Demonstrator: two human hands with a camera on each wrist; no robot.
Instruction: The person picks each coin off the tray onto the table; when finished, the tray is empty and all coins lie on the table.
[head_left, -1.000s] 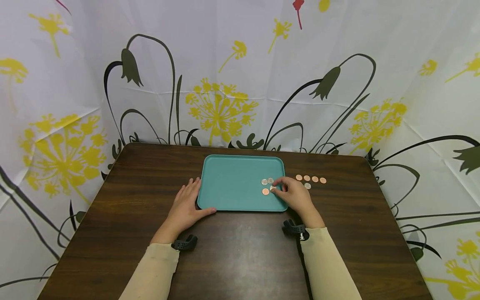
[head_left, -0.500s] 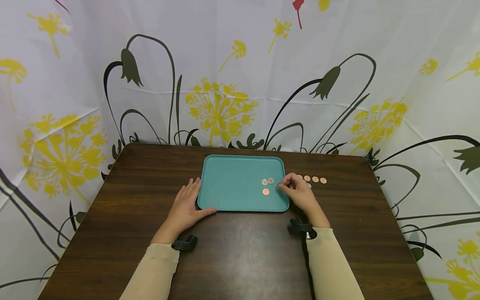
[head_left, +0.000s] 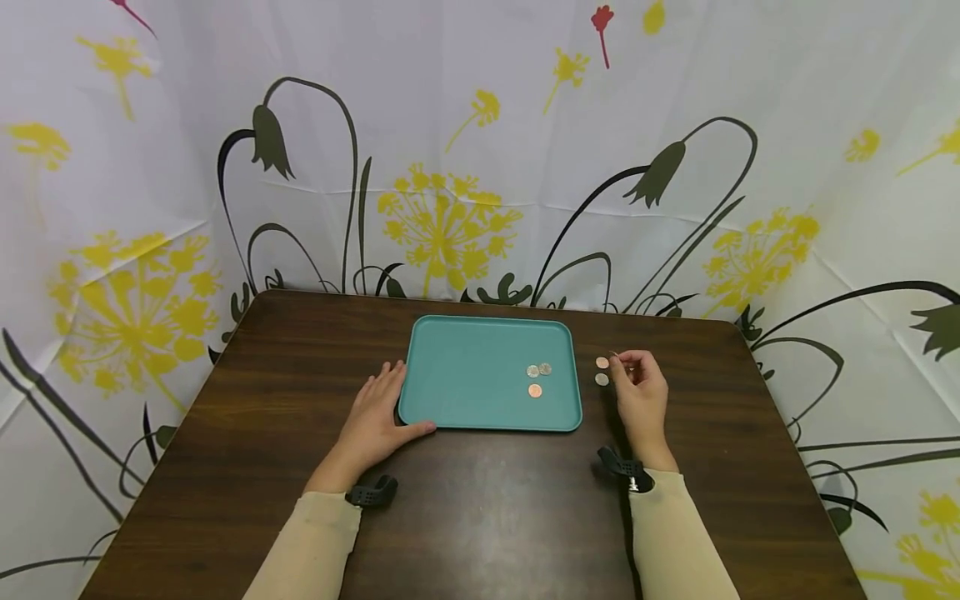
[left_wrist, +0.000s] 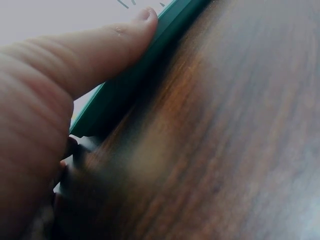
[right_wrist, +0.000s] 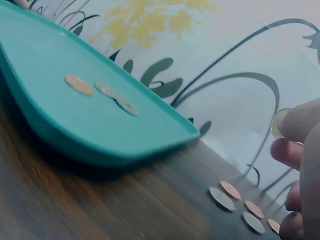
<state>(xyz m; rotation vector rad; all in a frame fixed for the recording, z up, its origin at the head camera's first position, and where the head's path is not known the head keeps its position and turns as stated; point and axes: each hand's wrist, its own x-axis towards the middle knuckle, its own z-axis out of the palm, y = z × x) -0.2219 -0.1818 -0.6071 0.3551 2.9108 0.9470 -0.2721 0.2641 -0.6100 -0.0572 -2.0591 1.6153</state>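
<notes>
My right hand point(head_left: 641, 400) is held above the table, to the right of the teal tray point(head_left: 472, 367). Between its thumb and index finger it pinches a coin point(right_wrist: 278, 123), seen nearly edge-on in the right wrist view. My left hand point(head_left: 372, 423) rests at the tray's left end, fingers extended along that side and thumb point(left_wrist: 100, 52) lying over the front rim. Inside the tray, toward its right, lie two silver coins point(head_left: 533, 371) and a copper coin point(head_left: 535, 391). Beside the tray are more coins, a copper one point(head_left: 602, 362) and a silver one point(head_left: 602, 379) among them; my right hand covers others.
Loose copper coins point(right_wrist: 254, 209) and silver coins point(right_wrist: 221, 198) form rows on the dark wooden table point(head_left: 480, 517), close to my right hand. A floral curtain point(head_left: 480, 150) hangs behind the table's back edge.
My right hand has picked a coin off the tray and carried it rightward past the tray's edge, over the loose coins. The left hand keeps its place; the head view has shifted slightly.
</notes>
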